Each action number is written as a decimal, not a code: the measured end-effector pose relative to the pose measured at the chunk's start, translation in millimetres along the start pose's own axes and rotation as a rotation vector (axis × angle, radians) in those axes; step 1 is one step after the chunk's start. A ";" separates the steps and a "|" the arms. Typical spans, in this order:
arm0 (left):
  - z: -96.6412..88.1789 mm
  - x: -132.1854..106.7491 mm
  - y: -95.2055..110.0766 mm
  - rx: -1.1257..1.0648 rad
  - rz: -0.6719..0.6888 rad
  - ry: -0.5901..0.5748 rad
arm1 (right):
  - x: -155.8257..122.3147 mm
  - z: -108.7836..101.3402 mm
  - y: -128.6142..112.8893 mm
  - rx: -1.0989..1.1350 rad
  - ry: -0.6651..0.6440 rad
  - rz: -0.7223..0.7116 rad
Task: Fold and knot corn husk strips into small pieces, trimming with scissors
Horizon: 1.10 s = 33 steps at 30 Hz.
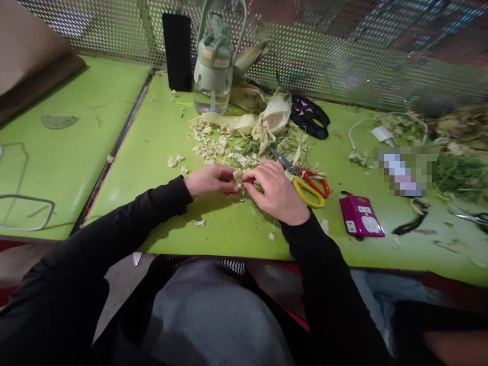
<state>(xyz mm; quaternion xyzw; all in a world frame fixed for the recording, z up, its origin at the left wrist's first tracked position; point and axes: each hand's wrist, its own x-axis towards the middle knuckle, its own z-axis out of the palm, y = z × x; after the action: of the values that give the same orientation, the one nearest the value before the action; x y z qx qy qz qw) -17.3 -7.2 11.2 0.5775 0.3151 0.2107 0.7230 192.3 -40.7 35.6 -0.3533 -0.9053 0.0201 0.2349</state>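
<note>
Over the front of the green table, my left hand (215, 181) pinches a small pale piece of corn husk (238, 176) between thumb and fingers. Close against it, my right hand (269, 189) has thumb and forefinger closed on the same piece; the fingers hide part of it. Just beyond both hands lies a pile of cut husk scraps and green strands (229, 150), with larger whole husks (276, 113) behind. Scissors (305, 183) with one red and one yellow handle rest to the right of my right hand, blades pointing into the scraps.
A water bottle (214, 66) and a dark phone (177, 53) stand by the mesh partition (343, 56). Rightward lie a black palette-shaped piece (310, 117), a purple box (361, 216), a white charger (382, 135) and another pair of scissors (473, 217). A seam (114, 147) divides the table at left.
</note>
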 end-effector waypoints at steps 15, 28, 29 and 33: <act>2.2 -0.1 -4.9 -0.267 -0.063 0.041 | -0.3 -10.0 8.9 0.005 -0.144 -0.015; 3.9 -2.3 -5.3 -0.236 -0.040 0.004 | -1.2 -8.7 5.2 0.072 -0.078 0.009; 4.3 -2.3 -5.1 -0.235 -0.044 0.005 | -1.2 -8.3 4.4 0.049 -0.072 -0.010; 7.3 -2.1 -3.2 -0.236 -0.062 0.022 | -1.7 -7.0 1.7 0.004 -0.054 -0.085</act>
<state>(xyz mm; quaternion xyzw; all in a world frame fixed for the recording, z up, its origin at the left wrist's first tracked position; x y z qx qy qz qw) -13.8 -14.5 9.5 0.4760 0.3137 0.2301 0.7887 197.6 -41.5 40.8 -0.3135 -0.9254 0.0214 0.2118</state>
